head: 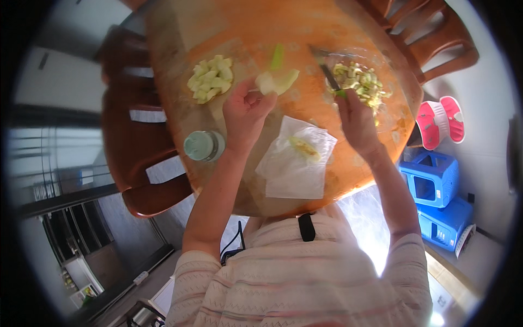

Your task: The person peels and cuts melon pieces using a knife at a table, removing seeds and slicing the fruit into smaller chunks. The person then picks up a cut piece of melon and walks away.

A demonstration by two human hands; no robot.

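Note:
Between the fingers of my left hand (248,107) is a pale, peeled, curved piece of fruit or melon (277,83). My right hand (358,119) grips the green handle of a knife (329,75), its blade angled up and left beside a heap of greenish peelings and cores (359,83), which lies on clear plastic. A pile of pale cut chunks (211,79) sits beyond my left hand. On a white plastic sheet or bag (286,180) between my forearms rests a piece with a yellowish, seedy middle (305,148). A light green strip (277,56) lies past my left hand.
A jar or cup with a pale green lid (199,146) stands left of my left wrist on the wooden table (253,28). Wooden chairs (139,155) stand along the left side and at the upper right. Blue plastic stools (432,178) and a pink and white item (440,122) are at the right.

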